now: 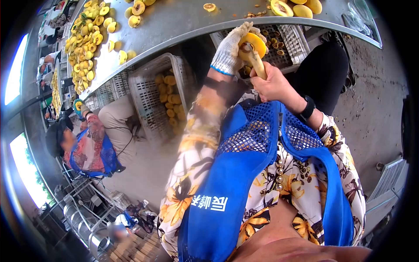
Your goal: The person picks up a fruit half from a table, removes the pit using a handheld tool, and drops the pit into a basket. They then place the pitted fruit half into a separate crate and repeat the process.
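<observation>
Below the near edge of a grey metal worktop, a white, perforated plastic crate holds a loose heap of rounded yellow-orange fruit pieces, which we see gathered toward one side. A second white, slotted plastic crate sits under the same edge, nearer the worktop's right corner, and in it we make out dark brown scraps and small ring-shaped bits. More pale plastic crates stand near the left corner, their contents too hidden for us to tell.

Just off the near edge, over the second crate as we view it, is a round yellow-orange fruit half, its bright, smooth flesh circling a brown, hollow-looking centre. The left hand, in a white knitted glove with a blue hem, grips the fruit, fingers curled about it. The bare right hand closes its fingers around a tool with a pale, wood-coloured handle, its head at the fruit's centre; how deep it reaches, we cannot tell.

We see a long pile of yellow halved fruit along the worktop's left edge and a crumpled clear plastic bag at its right corner.
</observation>
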A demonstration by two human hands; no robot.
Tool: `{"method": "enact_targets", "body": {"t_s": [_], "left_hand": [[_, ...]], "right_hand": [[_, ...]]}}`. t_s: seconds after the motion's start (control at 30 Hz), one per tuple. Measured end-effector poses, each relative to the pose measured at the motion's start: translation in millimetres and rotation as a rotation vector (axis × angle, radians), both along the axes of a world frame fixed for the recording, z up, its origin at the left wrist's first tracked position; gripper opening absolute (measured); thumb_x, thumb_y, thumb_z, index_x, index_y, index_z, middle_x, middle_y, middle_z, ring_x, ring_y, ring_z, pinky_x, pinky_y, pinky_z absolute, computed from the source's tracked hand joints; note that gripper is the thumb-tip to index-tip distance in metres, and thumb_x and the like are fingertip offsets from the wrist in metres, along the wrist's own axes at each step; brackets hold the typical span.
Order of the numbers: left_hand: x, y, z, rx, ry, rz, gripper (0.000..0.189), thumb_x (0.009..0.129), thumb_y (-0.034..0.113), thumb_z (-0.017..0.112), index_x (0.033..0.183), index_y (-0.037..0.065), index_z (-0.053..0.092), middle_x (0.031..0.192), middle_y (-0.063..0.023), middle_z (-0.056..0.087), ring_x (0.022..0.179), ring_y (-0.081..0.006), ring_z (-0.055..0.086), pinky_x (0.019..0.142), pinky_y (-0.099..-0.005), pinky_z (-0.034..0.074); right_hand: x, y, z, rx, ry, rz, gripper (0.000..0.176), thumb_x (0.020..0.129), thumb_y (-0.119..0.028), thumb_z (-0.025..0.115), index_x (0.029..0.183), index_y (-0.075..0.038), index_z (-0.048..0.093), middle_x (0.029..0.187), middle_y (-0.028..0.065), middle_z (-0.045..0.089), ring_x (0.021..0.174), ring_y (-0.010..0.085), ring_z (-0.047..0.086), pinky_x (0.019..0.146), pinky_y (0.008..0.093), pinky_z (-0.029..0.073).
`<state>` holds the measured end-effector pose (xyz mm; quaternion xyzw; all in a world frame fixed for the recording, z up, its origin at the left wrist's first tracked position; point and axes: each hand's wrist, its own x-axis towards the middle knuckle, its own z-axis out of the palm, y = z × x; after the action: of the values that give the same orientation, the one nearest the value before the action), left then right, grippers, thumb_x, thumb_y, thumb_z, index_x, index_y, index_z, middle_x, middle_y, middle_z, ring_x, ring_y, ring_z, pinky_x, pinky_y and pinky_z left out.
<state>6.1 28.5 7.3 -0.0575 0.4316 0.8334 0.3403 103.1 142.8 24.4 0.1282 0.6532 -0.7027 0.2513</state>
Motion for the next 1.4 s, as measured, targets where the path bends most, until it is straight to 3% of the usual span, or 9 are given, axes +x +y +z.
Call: {"method": "enact_targets", "body": {"t_s": [0.23,0.4,0.53,0.77,0.83,0.97,1.03,1.17,1.4], "left_hand": [[4,5,-11,-0.169,0.238,0.126,0.032,0.090,0.030,0.053,0.091,-0.001,0.063,0.083,-0.0116,0.066,0.071,-0.0193,0.062,0.062,-0.0287,0.050],[-6,-4,-52,-0.639,1.088,0.215,0.024,0.087,0.021,0.055,0.093,0.001,0.066,0.086,-0.0069,0.066,0.070,-0.0133,0.059,0.062,-0.0258,0.048],[4,-2,-41,-0.509,0.690,0.145,0.022,0.086,0.021,0.057,0.091,0.002,0.066,0.081,-0.0075,0.065,0.067,-0.0135,0.058,0.061,-0.0271,0.047],[2,1,-33,-1.217,1.410,0.065,0.030,0.066,0.009,0.066,0.096,0.006,0.064,0.088,-0.0168,0.065,0.072,-0.0259,0.064,0.061,-0.0347,0.050],[-2,-4,-42,-1.015,1.497,0.078,0.032,0.065,0.012,0.066,0.097,0.006,0.064,0.089,-0.0172,0.065,0.072,-0.0261,0.064,0.061,-0.0344,0.050],[6,-2,-39,-0.625,0.862,0.128,0.023,0.075,0.016,0.065,0.095,0.004,0.065,0.086,-0.0129,0.065,0.070,-0.0200,0.064,0.060,-0.0297,0.050],[12,1,-28,-0.813,0.931,0.122,0.022,0.081,0.023,0.065,0.090,0.003,0.066,0.081,-0.0055,0.064,0.066,-0.0125,0.060,0.057,-0.0256,0.048],[20,11,-15,-0.503,0.351,0.257,0.032,0.084,0.035,0.062,0.088,0.003,0.066,0.073,-0.0008,0.061,0.060,-0.0089,0.055,0.052,-0.0233,0.044],[13,14,-36,-0.085,-0.108,0.147,0.041,0.092,0.040,0.046,0.107,0.002,0.045,0.081,-0.0155,0.061,0.064,-0.0245,0.061,0.049,-0.0332,0.049]], "right_hand": [[0,5,2,-0.070,-0.091,0.028,0.012,0.083,-0.006,0.049,0.094,-0.005,0.044,0.060,0.0003,0.047,0.039,0.0066,0.042,0.037,0.0217,0.037],[-2,15,3,-0.252,-0.167,0.107,0.013,0.083,-0.006,0.049,0.095,-0.005,0.044,0.061,-0.0006,0.044,0.039,0.0047,0.037,0.037,0.0197,0.033],[1,13,-5,-0.270,-0.194,0.094,0.014,0.083,-0.005,0.048,0.095,-0.005,0.043,0.061,-0.0007,0.044,0.039,0.0043,0.036,0.037,0.0192,0.032],[2,11,-10,-0.194,-0.134,0.074,0.015,0.081,-0.003,0.046,0.096,-0.004,0.044,0.060,-0.0011,0.045,0.039,0.0047,0.037,0.037,0.0191,0.033],[3,8,-19,-0.096,-0.062,0.101,0.015,0.081,-0.003,0.046,0.095,-0.004,0.045,0.060,-0.0016,0.045,0.039,0.0046,0.037,0.037,0.0192,0.033],[8,3,-22,0.039,0.037,0.075,0.014,0.080,-0.003,0.047,0.094,-0.004,0.047,0.059,-0.0024,0.044,0.040,0.0040,0.038,0.037,0.0195,0.032],[9,6,-17,-0.154,-0.043,0.062,0.015,0.080,-0.003,0.049,0.095,-0.004,0.047,0.060,-0.0025,0.044,0.042,0.0038,0.038,0.037,0.0193,0.031],[10,11,-13,-0.382,-0.174,0.057,0.016,0.080,-0.002,0.051,0.096,-0.004,0.047,0.060,-0.0027,0.042,0.044,0.0034,0.035,0.037,0.0184,0.028],[11,17,-25,-0.647,-0.199,0.073,0.017,0.084,-0.002,0.053,0.098,-0.004,0.045,0.060,-0.0024,0.038,0.044,0.0039,0.031,0.038,0.0179,0.026]]}}
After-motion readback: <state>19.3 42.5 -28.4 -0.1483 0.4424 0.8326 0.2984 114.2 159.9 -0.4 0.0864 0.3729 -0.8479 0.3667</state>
